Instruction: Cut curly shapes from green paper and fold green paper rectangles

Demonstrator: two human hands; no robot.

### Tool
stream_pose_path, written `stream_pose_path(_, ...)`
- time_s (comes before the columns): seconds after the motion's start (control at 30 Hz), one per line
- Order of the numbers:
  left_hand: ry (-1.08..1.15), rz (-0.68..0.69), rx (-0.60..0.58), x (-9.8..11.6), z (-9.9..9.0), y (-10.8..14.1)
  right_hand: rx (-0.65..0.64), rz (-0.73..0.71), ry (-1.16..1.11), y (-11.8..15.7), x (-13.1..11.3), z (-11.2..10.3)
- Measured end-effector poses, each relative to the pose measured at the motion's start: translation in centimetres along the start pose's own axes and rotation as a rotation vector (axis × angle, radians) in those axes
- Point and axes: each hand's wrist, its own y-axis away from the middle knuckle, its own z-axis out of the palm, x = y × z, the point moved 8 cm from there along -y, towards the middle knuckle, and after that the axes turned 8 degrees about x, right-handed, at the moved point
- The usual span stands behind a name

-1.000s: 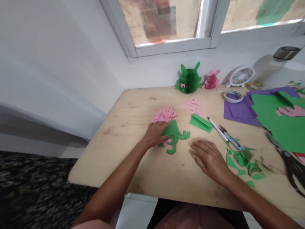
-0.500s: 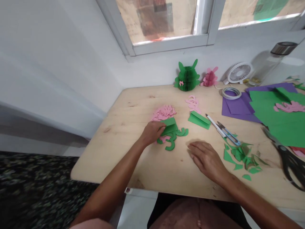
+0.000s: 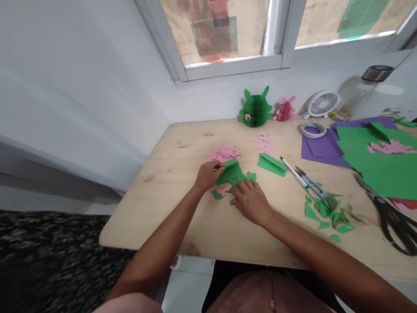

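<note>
My left hand (image 3: 209, 175) pinches the left edge of a folded piece of green paper (image 3: 230, 170) between thumb and fingers. My right hand (image 3: 252, 201) rests over some green paper cut-outs (image 3: 250, 176) just below that piece, its fingers partly spread and covering several of them. Whether it grips any is hidden. Under and beside the hands lie a few pink cut-outs (image 3: 223, 190). A heap of pink cut-outs (image 3: 226, 152) sits right behind the folded piece. Another folded green paper (image 3: 272, 164) lies to the right.
A white pen (image 3: 293, 171), thread snips (image 3: 310, 181), green scraps (image 3: 329, 213) and black-handled scissors (image 3: 387, 213) lie on the right. Behind them are purple sheets (image 3: 321, 148), a tape roll (image 3: 313, 130), a small fan (image 3: 323, 103), a bottle (image 3: 365, 93) and two paper figures (image 3: 256, 109).
My right hand has moved left from the bare tabletop onto the green cut-outs. My left hand still holds the folded green paper, which is raised a little more. The view has shifted slightly.
</note>
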Motion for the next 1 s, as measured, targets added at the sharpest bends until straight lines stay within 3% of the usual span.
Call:
stream_pose_path(0.23, 0.042, -0.032, 0.063, -1.2, 0.4, -1.0, 0.042, 0.047, -0.003, -1.8, 1.0, 0.6)
stream_pose_path(0.37, 0.06, -0.046, 0.088, -1.6, 0.3, -1.0, 0.05, 0.013, -0.057, -0.3, 0.8, -0.6)
stream_pose_path(0.5, 0.087, -0.047, 0.096, -1.8, 0.2, -0.7, 0.039, -0.111, -0.126, 2.1, -0.2, -1.6)
stream_pose_path(0.6, 0.102, -0.029, 0.096, -1.6, 0.1, -0.6, 0.039, -0.154, -0.112, 2.9, -0.3, -1.4)
stream_pose_path(0.8, 0.133, 0.017, 0.138, -0.8, -0.9, -0.8, 0.082, -0.109, -0.064, 0.3, 0.3, 0.2)
stream_pose_path(1.0, 0.184, 0.035, 0.285, 0.0, -3.1, 0.0, 0.169, 0.011, -0.065, -2.2, 0.5, 0.7)
